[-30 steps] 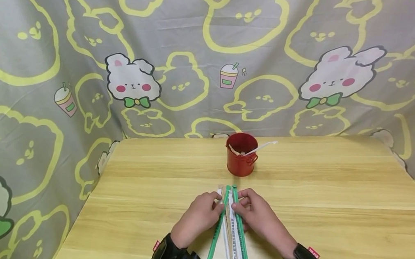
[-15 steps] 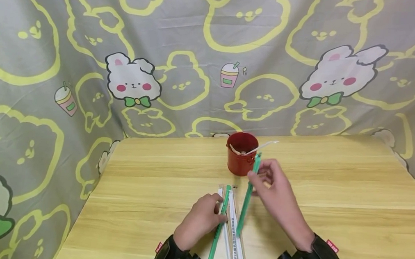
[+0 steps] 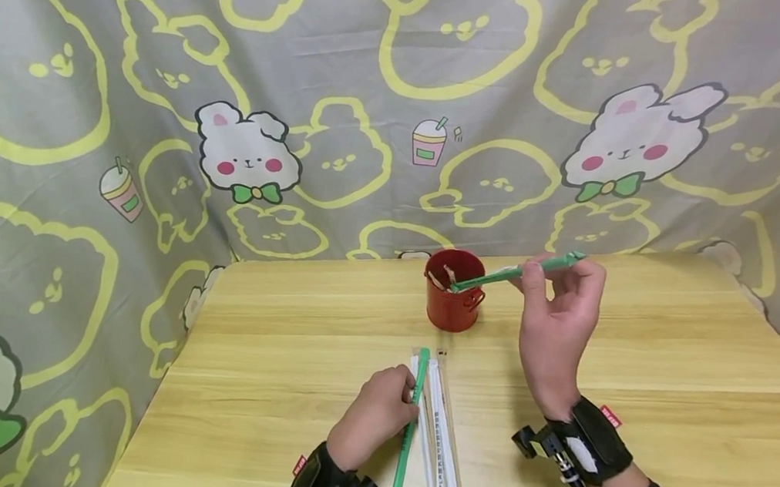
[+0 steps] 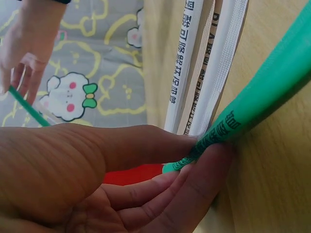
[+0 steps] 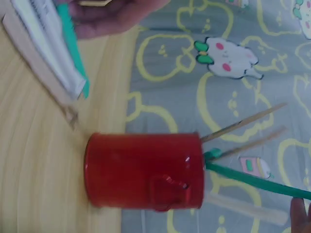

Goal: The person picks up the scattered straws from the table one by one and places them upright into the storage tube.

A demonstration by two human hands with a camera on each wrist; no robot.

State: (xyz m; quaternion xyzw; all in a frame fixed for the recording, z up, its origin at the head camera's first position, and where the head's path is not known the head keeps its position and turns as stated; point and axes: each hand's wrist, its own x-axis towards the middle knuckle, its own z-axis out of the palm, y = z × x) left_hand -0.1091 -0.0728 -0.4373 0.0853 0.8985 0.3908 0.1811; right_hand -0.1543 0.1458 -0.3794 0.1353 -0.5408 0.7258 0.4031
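My right hand (image 3: 557, 328) pinches a green-wrapped straw (image 3: 530, 269) near its upper end, above and right of a small red metal bucket (image 3: 450, 309). That straw slants down, its lower end inside the bucket's mouth. With thumb and forefinger, my left hand (image 4: 146, 165) pinches a second green-wrapped straw (image 4: 257, 107), which lies along the table. Beside it lie several white-wrapped straws (image 3: 441, 449) and brownish ones, some printed with dark characters. Slender brown straws (image 5: 245, 121) and a blurred whitish one (image 5: 248, 208) stick out of the bucket in the right wrist view.
The light wooden table (image 3: 664, 376) reaches back to a grey cloth (image 3: 358, 55) with yellow outlines and rabbit faces, which hangs behind and at both sides. A side handle (image 5: 170, 191) juts from the bucket's wall.
My right hand has lifted one green-wrapped straw from the bunch, carried it up and right, and tipped its lower end into the bucket. My left hand has stayed at the bunch.
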